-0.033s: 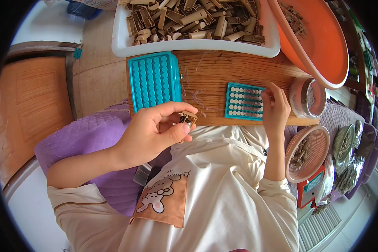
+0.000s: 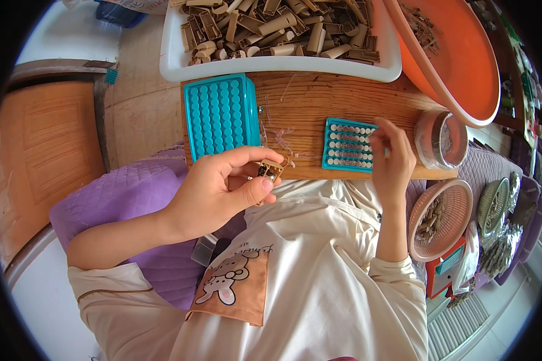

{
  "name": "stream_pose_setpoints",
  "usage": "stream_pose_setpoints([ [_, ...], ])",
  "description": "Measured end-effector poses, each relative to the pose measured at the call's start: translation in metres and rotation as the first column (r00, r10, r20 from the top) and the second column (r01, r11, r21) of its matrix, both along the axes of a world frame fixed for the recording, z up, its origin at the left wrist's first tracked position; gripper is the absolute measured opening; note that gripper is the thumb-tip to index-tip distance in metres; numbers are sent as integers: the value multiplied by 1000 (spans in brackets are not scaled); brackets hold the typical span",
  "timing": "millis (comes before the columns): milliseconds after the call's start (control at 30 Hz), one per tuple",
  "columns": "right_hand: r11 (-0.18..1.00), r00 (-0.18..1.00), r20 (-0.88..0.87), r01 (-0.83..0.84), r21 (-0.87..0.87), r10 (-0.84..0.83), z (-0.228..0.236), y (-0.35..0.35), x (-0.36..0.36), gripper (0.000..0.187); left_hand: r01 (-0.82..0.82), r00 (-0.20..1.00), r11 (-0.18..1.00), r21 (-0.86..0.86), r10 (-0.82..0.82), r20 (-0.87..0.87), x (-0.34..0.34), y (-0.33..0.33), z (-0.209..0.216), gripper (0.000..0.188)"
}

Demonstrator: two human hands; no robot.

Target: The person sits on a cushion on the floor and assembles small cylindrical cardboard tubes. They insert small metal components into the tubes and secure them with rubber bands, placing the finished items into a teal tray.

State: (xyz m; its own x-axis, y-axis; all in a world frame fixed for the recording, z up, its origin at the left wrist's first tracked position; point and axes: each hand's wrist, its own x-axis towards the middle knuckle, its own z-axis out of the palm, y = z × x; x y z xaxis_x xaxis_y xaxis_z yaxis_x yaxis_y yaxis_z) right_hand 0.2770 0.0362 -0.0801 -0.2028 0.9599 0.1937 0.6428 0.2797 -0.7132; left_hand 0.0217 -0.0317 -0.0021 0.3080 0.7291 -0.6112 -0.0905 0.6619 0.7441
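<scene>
In front of my lap my left hand is closed around a small tan plastic casing, its open end facing up and right. Something dark and shiny sits inside it, and a thin wire-like strand curls at its edge. My right hand hovers at the right side of a small teal tray, thumb and fingers bent together in a pinch. Whatever lies between those fingertips is hidden. Rows of small white round pieces fill the tray. Left of it stands a larger teal tray with rows of round shapes.
A white bin heaped with tan plastic casings stands at the table's far side. Beside it leans an orange basin. A clear round tub is at the table's right end, and a pink basket sits below. Plastic scraps litter the wooden table.
My right hand has shifted slightly left and toward me beside the small teal tray. My left hand and the casing in it have barely moved.
</scene>
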Motion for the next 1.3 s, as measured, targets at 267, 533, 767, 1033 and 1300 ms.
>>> stream_pose_setpoints([
  [267, 858, 851, -334, -228, 460, 405, 25, -46, -79, 33, 86, 996, 994, 72, -84, -41, 3, 2, 1, 34],
  [533, 859, 861, -329, -207, 468, 387, 16, -54, -86, 31, 110, 986, 992, 69, -100, -133, 3, -1, 2, 35],
  [767, 895, 868, -314, -268, 358, 385, 16, -55, -86, 27, 181, 963, 979, 90, -159, -216, 3, -1, -5, 32],
  [1033, 953, 911, -315, -198, 231, 265, -2, -52, -45, 20, 151, 985, 988, -12, -152, -80, 1, 1, -3, 24],
  [1300, 974, 973, 92, 219, -65, -213, -43, -9, 36, 17, 140, 989, 990, 9, -139, -51, -1, 1, -7, 24],
])
